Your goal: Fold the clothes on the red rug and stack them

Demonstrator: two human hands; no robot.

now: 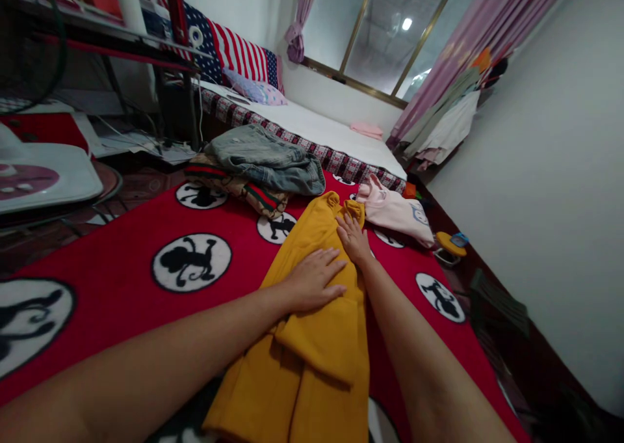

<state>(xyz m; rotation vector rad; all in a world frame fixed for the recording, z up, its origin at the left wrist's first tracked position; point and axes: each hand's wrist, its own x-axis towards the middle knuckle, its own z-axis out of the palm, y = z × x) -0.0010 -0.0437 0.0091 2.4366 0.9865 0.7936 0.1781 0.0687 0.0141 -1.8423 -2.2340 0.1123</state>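
A mustard-yellow garment (pixel 322 345) lies lengthwise before me, partly folded, with gathered ends at its far side. I cannot tell its exact kind. My left hand (pixel 316 279) rests flat across its middle, fingers outstretched. Farther up, my right hand (pixel 353 238) lies on the right side near the gathered ends, its fingers also extended. Neither hand grips the cloth. Under the garment is a red blanket (pixel 244 251) with black monkey figures in white circles.
Beyond the garment are a denim piece (pixel 266 157) and a brown patterned cloth (pixel 238 186). A pale pink top (pixel 394 212) lies at the right. A white-topped bed (pixel 312 121) stands by the window, and a cluttered desk (pixel 121 46) is at the left.
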